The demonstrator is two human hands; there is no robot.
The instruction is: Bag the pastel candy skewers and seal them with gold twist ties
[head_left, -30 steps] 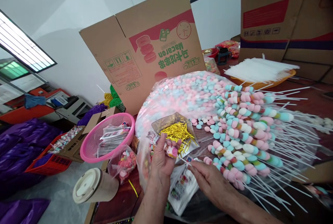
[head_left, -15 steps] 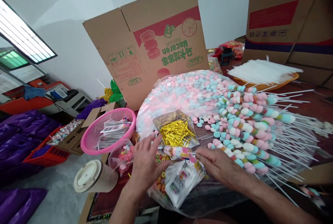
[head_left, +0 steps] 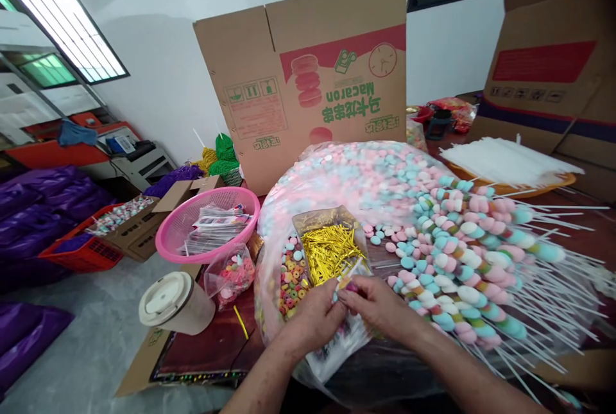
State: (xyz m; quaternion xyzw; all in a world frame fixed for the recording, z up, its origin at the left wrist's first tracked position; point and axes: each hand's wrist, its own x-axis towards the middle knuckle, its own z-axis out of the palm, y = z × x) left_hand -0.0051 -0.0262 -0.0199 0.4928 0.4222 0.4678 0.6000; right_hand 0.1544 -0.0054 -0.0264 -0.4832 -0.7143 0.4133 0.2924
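Both my hands meet just in front of the open bag of gold twist ties (head_left: 332, 250). My left hand (head_left: 315, 314) and my right hand (head_left: 378, 305) pinch the end of a bagged candy skewer (head_left: 345, 282); a short white tip pokes up between the fingers, and most of the skewer is hidden. Beneath the hands lies a stack of printed clear bags (head_left: 332, 356). Left of the twist ties, ring-shaped gummies (head_left: 290, 279) fill part of a large clear bag. To the right, a pile of marshmallow skewers (head_left: 474, 266) on white sticks leans toward me.
Loose pastel candies (head_left: 356, 173) are heaped behind. A pink basket (head_left: 161, 237) of packaged skewers, a small bag of pink candy (head_left: 231, 276) and a lidded cup (head_left: 180, 305) stand at left. White sticks (head_left: 510, 160) fill an orange bowl; a Macaron carton (head_left: 250, 48) rises at the back.
My left hand has left its open pose and moved right to meet my right hand. The bagged skewer, stretched out sideways before, is now mostly hidden by the hands. The view has shifted left.
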